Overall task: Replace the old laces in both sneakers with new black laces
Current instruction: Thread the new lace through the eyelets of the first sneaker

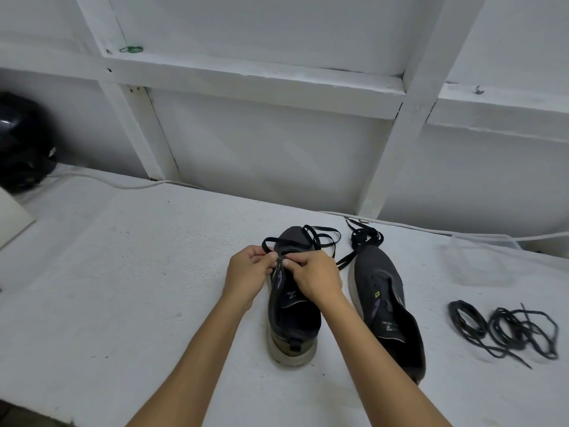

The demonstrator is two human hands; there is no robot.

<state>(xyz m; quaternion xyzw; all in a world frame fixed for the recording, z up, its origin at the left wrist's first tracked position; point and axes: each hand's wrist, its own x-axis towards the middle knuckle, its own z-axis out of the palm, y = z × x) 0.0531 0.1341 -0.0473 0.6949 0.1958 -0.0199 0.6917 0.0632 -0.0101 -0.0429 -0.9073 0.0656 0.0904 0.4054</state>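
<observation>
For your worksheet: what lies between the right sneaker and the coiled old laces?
Head view: only bare white tabletop lies between the right sneaker and the coiled laces.

1 head view: looks forward and down from above your forearms onto the white painted tabletop, close, wall behind.

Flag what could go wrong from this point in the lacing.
1. Both the left hand and right hand pinch the flat black lace at the left sneaker; its loose loops over the toe could twist or snag as it is pulled through.
2. The second new lace lies bunched at the right sneaker toe and may knot.
3. The removed laces lie nearby and could be mistaken for new.
</observation>
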